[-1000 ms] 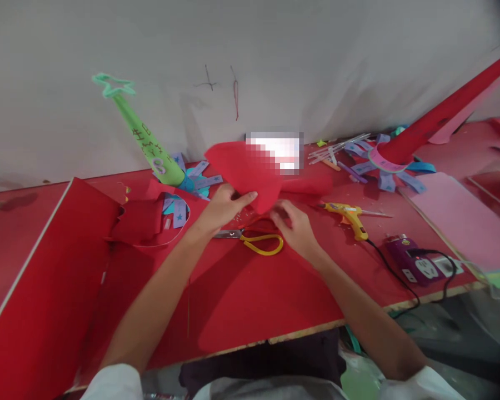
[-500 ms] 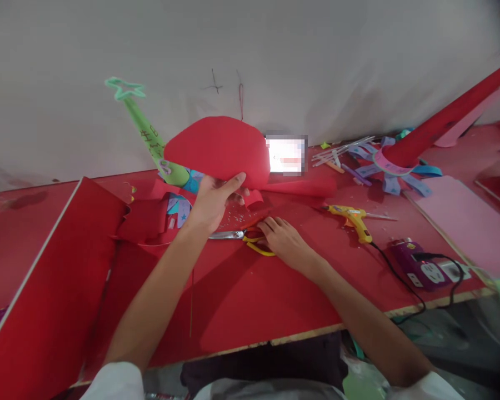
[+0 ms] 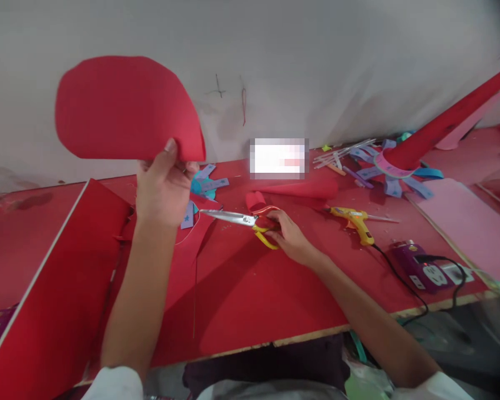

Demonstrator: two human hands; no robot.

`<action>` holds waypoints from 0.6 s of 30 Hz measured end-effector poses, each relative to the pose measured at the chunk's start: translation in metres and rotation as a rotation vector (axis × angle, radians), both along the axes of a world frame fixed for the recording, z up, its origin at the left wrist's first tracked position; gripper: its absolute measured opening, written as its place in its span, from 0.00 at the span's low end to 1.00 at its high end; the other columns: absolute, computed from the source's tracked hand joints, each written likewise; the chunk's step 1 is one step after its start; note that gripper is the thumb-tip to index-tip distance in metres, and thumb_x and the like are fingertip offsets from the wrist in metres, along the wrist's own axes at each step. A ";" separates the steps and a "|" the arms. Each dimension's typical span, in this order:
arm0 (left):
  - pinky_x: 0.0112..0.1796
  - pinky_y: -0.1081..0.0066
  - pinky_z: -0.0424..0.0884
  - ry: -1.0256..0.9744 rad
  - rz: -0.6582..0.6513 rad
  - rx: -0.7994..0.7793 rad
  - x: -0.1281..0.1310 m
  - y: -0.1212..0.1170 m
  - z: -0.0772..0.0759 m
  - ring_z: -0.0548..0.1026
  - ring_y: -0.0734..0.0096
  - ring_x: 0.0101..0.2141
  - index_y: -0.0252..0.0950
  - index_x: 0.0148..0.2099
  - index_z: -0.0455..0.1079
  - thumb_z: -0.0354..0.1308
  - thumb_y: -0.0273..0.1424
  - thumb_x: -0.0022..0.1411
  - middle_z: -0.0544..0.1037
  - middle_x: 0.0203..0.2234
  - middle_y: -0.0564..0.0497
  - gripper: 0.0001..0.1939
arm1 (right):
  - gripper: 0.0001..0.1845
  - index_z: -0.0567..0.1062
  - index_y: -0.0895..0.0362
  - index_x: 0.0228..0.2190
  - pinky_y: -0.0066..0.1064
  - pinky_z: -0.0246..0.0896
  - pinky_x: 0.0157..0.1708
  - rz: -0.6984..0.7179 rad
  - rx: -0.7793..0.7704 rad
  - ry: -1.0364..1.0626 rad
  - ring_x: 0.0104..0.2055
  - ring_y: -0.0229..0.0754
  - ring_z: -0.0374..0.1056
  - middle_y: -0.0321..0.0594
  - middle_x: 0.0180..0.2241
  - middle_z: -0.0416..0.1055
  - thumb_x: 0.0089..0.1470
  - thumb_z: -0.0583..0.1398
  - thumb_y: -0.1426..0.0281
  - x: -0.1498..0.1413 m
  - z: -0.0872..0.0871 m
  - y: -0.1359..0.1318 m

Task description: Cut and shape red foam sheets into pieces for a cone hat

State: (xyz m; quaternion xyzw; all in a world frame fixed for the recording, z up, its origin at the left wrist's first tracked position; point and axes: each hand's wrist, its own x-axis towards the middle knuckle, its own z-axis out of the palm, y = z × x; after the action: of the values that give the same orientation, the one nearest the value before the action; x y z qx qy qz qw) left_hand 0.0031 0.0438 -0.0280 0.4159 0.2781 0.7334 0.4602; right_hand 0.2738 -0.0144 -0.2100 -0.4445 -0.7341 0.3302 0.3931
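Left hand (image 3: 162,191) pinching lower right edge of red sheet (image 3: 116,108) between thumb and fingers, sheet raised over far left of table (image 3: 300,300). Right hand (image 3: 294,241) curled round handles of scissors (image 3: 235,218), blades pointing left; whether fingers pass through loops, cannot tell. Light pinch should avoid creasing; thumb best kept off blade line. Farther right, glue gun (image 3: 354,221), apart from both hands.

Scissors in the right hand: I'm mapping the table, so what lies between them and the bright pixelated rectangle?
The head view shows a small curled red piece and a rolled red cone between the scissors and the rectangle.
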 end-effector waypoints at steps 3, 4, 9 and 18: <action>0.25 0.73 0.66 -0.011 0.036 0.033 -0.004 -0.002 0.003 0.68 0.77 0.25 0.43 0.31 0.71 0.82 0.42 0.52 0.80 0.30 0.57 0.21 | 0.16 0.69 0.51 0.53 0.46 0.73 0.52 -0.030 -0.094 0.147 0.50 0.49 0.75 0.45 0.49 0.77 0.66 0.62 0.64 0.000 -0.001 0.001; 0.24 0.73 0.63 -0.006 0.032 0.036 -0.002 -0.005 0.003 0.65 0.78 0.24 0.42 0.31 0.70 0.81 0.44 0.53 0.77 0.28 0.57 0.23 | 0.17 0.69 0.51 0.52 0.44 0.73 0.50 -0.029 -0.105 0.206 0.48 0.48 0.74 0.45 0.47 0.77 0.65 0.63 0.61 -0.001 0.000 0.001; 0.19 0.73 0.53 0.050 -0.063 -0.048 0.032 -0.019 -0.007 0.55 0.82 0.17 0.39 0.26 0.60 0.79 0.49 0.56 0.56 0.17 0.60 0.32 | 0.26 0.73 0.51 0.46 0.33 0.70 0.35 -0.045 -0.244 0.471 0.33 0.40 0.69 0.34 0.34 0.72 0.50 0.75 0.59 -0.007 0.013 -0.003; 0.21 0.73 0.68 0.165 -0.281 -0.270 0.108 -0.033 -0.091 0.71 0.78 0.18 0.36 0.26 0.70 0.75 0.55 0.55 0.73 0.19 0.55 0.29 | 0.25 0.76 0.53 0.32 0.29 0.60 0.21 -0.165 -0.144 0.684 0.21 0.36 0.64 0.33 0.23 0.72 0.53 0.74 0.46 -0.005 0.017 -0.003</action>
State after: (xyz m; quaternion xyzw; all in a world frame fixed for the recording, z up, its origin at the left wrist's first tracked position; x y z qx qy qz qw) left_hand 0.1110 0.0111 -0.1190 0.4437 0.3497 0.5815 0.5854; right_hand 0.2691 -0.0176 -0.1926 -0.3927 -0.4966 0.4777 0.6091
